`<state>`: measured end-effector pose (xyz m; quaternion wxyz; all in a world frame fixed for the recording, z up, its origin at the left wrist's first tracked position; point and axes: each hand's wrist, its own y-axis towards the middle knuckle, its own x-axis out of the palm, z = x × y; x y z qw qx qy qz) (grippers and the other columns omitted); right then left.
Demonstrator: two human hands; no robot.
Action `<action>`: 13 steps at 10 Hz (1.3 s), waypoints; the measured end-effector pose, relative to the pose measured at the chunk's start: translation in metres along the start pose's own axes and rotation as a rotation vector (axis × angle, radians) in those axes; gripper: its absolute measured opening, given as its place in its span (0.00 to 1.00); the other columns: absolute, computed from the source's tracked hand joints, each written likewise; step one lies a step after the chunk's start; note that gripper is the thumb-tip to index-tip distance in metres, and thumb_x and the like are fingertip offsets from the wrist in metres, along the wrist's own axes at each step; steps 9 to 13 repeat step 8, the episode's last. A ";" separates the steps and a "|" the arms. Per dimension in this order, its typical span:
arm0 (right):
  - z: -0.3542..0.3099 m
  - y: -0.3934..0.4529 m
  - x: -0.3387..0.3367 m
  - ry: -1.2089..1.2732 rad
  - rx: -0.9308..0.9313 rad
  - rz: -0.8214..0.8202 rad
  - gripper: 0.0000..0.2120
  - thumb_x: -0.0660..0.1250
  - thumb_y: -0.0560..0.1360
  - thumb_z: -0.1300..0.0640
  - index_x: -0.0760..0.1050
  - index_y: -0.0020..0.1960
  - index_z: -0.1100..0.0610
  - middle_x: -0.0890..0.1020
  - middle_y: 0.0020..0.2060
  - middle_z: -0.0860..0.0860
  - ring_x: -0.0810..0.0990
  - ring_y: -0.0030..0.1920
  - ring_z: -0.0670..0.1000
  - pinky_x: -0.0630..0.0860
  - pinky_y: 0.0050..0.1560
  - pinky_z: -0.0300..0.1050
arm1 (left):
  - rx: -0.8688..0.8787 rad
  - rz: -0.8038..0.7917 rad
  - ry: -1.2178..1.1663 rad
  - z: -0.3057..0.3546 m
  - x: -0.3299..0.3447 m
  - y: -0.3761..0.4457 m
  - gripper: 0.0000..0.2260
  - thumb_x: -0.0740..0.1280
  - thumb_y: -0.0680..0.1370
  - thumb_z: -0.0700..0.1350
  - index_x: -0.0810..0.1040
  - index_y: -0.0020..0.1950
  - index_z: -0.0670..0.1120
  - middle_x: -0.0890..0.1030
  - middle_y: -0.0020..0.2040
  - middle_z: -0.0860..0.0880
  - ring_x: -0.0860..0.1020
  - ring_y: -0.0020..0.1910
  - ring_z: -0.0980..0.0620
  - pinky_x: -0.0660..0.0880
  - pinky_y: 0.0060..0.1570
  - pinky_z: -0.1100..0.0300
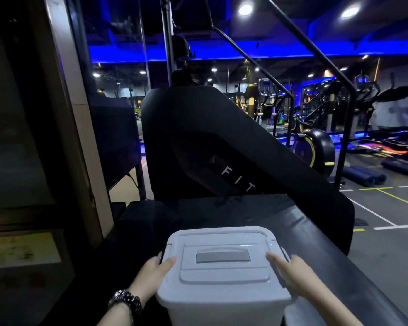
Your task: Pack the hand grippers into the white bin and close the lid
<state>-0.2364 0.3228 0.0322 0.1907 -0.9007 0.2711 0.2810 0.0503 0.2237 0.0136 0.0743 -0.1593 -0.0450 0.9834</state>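
White bin (224,300) upright, lid (223,260) on, long axis left-right; left hand (157,270) & right hand (290,270) pressed flat vs its ends.

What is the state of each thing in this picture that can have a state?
white bin: upright, held between both hands
lid: on the bin, closed
lid handle: folded flat
left hand: pressed on the bin's left side
right hand: pressed on the bin's right side
hand grippers: not visible

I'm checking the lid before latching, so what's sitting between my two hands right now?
In the head view, only the white bin with its lid on lies between the left hand and right hand, the grey handle centred.
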 end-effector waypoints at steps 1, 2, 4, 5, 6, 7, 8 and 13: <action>-0.004 -0.002 0.001 -0.168 -0.063 0.044 0.24 0.60 0.76 0.42 0.71 0.58 0.63 0.78 0.56 0.60 0.76 0.56 0.60 0.69 0.46 0.46 | 0.101 0.080 0.316 0.009 0.004 -0.004 0.11 0.61 0.78 0.45 0.73 0.59 0.44 0.81 0.53 0.48 0.78 0.50 0.48 0.73 0.49 0.56; -0.009 -0.005 0.003 -0.295 -0.121 0.084 0.21 0.57 0.78 0.45 0.70 0.56 0.63 0.77 0.56 0.60 0.76 0.56 0.61 0.67 0.45 0.47 | 0.136 0.098 0.506 0.013 0.010 -0.005 0.16 0.56 0.80 0.44 0.66 0.66 0.42 0.75 0.63 0.43 0.75 0.58 0.44 0.71 0.52 0.57; -0.017 -0.007 0.008 -0.617 -0.277 0.213 0.17 0.51 0.81 0.51 0.70 0.55 0.63 0.78 0.55 0.59 0.76 0.56 0.61 0.65 0.43 0.47 | 0.154 0.140 0.775 0.024 0.015 -0.008 0.19 0.52 0.81 0.44 0.60 0.72 0.44 0.74 0.66 0.43 0.75 0.61 0.42 0.72 0.56 0.54; -0.016 -0.012 0.007 -0.643 -0.300 0.228 0.17 0.51 0.80 0.52 0.70 0.55 0.63 0.79 0.55 0.60 0.76 0.56 0.61 0.70 0.46 0.47 | 0.133 0.135 0.801 0.027 0.015 -0.015 0.19 0.52 0.81 0.44 0.60 0.72 0.44 0.73 0.67 0.42 0.75 0.61 0.40 0.72 0.56 0.53; -0.018 -0.017 0.007 -0.626 -0.296 0.215 0.17 0.50 0.81 0.51 0.70 0.56 0.63 0.78 0.56 0.59 0.76 0.56 0.61 0.71 0.49 0.48 | 0.128 0.108 0.748 0.027 0.015 -0.017 0.19 0.53 0.81 0.44 0.61 0.72 0.43 0.71 0.68 0.41 0.73 0.63 0.40 0.71 0.58 0.54; -0.018 -0.021 0.001 -0.631 -0.329 0.226 0.23 0.49 0.81 0.47 0.63 0.66 0.63 0.73 0.64 0.60 0.73 0.63 0.60 0.70 0.55 0.49 | 0.139 0.083 0.708 0.026 0.012 -0.023 0.24 0.53 0.81 0.48 0.54 0.75 0.44 0.59 0.76 0.42 0.62 0.72 0.43 0.63 0.68 0.53; -0.015 -0.021 0.004 -0.740 -0.525 0.324 0.37 0.42 0.78 0.36 0.52 0.75 0.61 0.60 0.74 0.60 0.60 0.74 0.58 0.61 0.69 0.53 | 0.290 0.155 0.825 0.031 0.008 -0.032 0.31 0.50 0.78 0.62 0.44 0.77 0.52 0.42 0.78 0.48 0.43 0.77 0.47 0.49 0.73 0.49; -0.015 -0.021 0.004 -0.740 -0.525 0.324 0.37 0.42 0.78 0.36 0.52 0.75 0.61 0.60 0.74 0.60 0.60 0.74 0.58 0.61 0.69 0.53 | 0.290 0.155 0.825 0.031 0.008 -0.032 0.31 0.50 0.78 0.62 0.44 0.77 0.52 0.42 0.78 0.48 0.43 0.77 0.47 0.49 0.73 0.49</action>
